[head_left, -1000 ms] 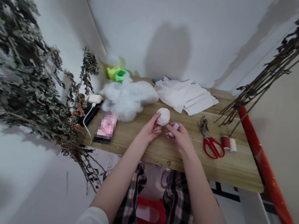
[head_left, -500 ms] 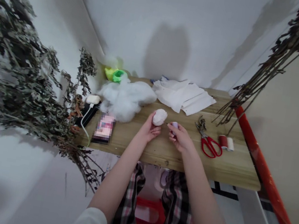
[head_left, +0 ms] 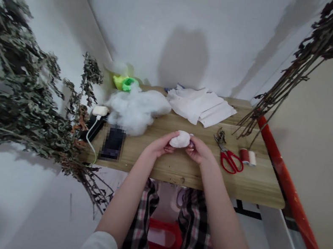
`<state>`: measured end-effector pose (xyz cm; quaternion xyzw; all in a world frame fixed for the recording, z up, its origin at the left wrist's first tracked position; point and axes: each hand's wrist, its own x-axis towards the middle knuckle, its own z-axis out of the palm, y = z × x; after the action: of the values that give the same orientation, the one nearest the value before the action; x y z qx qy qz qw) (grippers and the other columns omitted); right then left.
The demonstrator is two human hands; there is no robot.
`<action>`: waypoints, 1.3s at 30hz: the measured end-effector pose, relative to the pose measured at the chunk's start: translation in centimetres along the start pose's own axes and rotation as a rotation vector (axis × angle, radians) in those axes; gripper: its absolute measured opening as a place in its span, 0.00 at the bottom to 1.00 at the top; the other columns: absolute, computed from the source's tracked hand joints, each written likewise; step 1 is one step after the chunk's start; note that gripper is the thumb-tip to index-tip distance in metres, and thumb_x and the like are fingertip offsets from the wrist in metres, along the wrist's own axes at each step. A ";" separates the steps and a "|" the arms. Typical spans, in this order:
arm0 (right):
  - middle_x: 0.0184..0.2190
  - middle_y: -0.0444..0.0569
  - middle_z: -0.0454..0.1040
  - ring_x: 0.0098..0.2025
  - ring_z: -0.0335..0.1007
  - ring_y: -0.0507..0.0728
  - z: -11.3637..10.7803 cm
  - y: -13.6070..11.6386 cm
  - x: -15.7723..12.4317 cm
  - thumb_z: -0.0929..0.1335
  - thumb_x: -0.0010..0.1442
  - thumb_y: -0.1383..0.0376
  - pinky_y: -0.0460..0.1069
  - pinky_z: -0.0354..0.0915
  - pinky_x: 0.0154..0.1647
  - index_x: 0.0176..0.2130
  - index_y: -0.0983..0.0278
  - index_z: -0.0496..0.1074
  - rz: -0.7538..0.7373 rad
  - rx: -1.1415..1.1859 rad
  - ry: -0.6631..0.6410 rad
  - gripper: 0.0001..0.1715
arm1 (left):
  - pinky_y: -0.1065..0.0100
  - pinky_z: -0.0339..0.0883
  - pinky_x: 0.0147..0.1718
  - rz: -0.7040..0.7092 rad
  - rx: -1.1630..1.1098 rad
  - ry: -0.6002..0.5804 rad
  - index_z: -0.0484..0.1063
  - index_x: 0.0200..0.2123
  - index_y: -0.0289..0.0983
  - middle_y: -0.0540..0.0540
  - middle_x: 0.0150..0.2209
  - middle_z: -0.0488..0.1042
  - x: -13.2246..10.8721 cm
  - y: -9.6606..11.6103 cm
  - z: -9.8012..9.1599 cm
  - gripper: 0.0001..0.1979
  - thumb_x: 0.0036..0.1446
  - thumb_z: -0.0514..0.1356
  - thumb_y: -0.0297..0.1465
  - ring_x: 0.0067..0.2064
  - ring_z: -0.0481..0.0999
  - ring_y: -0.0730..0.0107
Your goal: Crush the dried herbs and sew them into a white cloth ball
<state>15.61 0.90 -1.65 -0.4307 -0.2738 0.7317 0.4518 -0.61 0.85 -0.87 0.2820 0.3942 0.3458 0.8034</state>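
Between my hands, above the front half of the wooden table, is a rounded white cloth ball [head_left: 179, 139]. My left hand [head_left: 163, 144] has its fingers closed around the ball's left side, thumb on top. Against the ball's right side is my right hand [head_left: 198, 150], its fingers closed on a small pale purple cylinder [head_left: 192, 136]. Most of that cylinder is hidden by the fingers, and its kind does not show. Whether the right fingers also grip the ball I cannot tell.
Red-handled scissors [head_left: 231, 161] and two thread spools [head_left: 246, 156] lie on the right of the table [head_left: 158, 168]. White stuffing [head_left: 137, 108] and a phone [head_left: 113, 143] are on the left; white cloth pieces [head_left: 200, 107] lie behind. Dried plants [head_left: 25, 86] hang at both sides.
My right hand has moved left with the purple cylinder, up against the ball. My left hand has turned the ball, which now looks wider and sits lower. The phone's screen has gone dark.
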 end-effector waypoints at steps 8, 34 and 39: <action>0.19 0.39 0.66 0.18 0.55 0.46 -0.8 -0.8 -0.2 0.71 0.46 0.61 0.41 0.52 0.15 0.30 0.64 0.70 0.049 0.073 0.051 0.11 | 0.78 0.51 0.18 0.105 0.335 0.088 0.73 0.39 0.35 0.51 0.26 0.70 -0.4 0.0 -0.1 0.23 0.40 0.69 0.39 0.22 0.64 0.81; 0.35 0.45 0.75 0.38 0.71 0.54 0.0 -0.7 -1.0 0.73 0.46 0.60 0.50 0.66 0.44 0.40 0.60 0.69 -0.627 -0.270 0.314 0.20 | 0.72 0.59 0.37 0.755 0.726 0.473 0.64 0.38 0.40 0.46 0.40 0.71 -0.3 -1.0 2.0 0.25 0.37 0.71 0.32 0.41 0.69 0.67; 0.35 0.44 0.74 0.36 0.69 0.53 -0.7 -0.3 -0.5 0.74 0.45 0.60 0.49 0.65 0.44 0.38 0.62 0.70 -0.638 -0.294 0.342 0.19 | 0.70 0.61 0.39 0.789 0.825 0.448 0.63 0.31 0.39 0.47 0.37 0.73 -0.3 -1.3 2.0 0.19 0.40 0.70 0.36 0.37 0.69 0.68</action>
<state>16.50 0.58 -1.56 -0.4998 -0.4167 0.4248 0.6294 1.40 -0.51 -0.60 0.6149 0.5207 0.4869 0.3371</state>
